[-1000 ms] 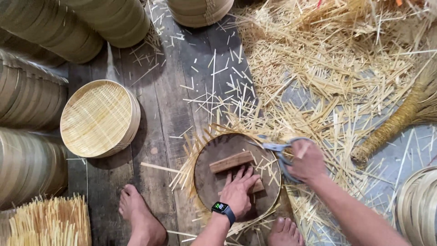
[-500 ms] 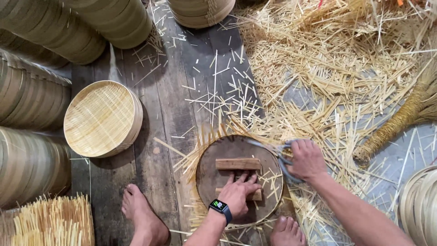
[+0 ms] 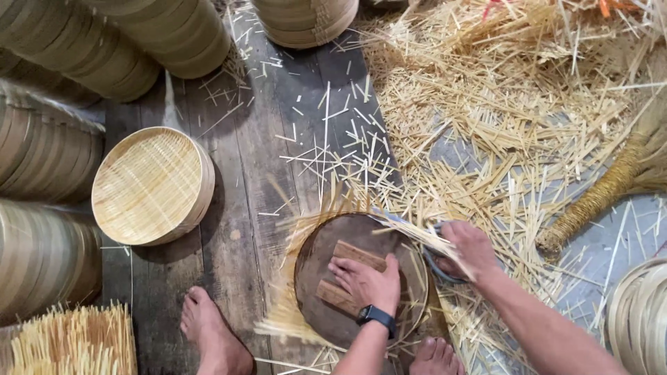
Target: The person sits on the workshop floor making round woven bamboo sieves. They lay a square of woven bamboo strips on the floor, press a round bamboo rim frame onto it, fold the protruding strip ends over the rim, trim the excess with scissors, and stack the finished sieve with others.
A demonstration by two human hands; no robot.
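Note:
My left hand (image 3: pixel 366 280), with a black watch on the wrist, presses flat on a small wooden block (image 3: pixel 345 274) that lies on a dark round board (image 3: pixel 319 257). Woven bamboo strips (image 3: pixel 281 305) stick out from under the board all around. My right hand (image 3: pixel 467 250) grips large blue-handled shears (image 3: pixel 410 229) at the board's right edge, the blades over the protruding strips. My bare feet (image 3: pixel 215 333) rest on the planks on either side of the board.
A finished round bamboo basket (image 3: pixel 151 185) lies to the left. Stacks of baskets (image 3: pixel 42 180) line the left and top. Cut bamboo offcuts (image 3: pixel 500 111) cover the floor at right, beside a broom (image 3: pixel 611 184). A bundle of strips (image 3: pixel 69 344) stands at bottom left.
The board and block have been turned under my left hand. My right hand with the shears stays at the right edge, and the blades now point up and left along the rim.

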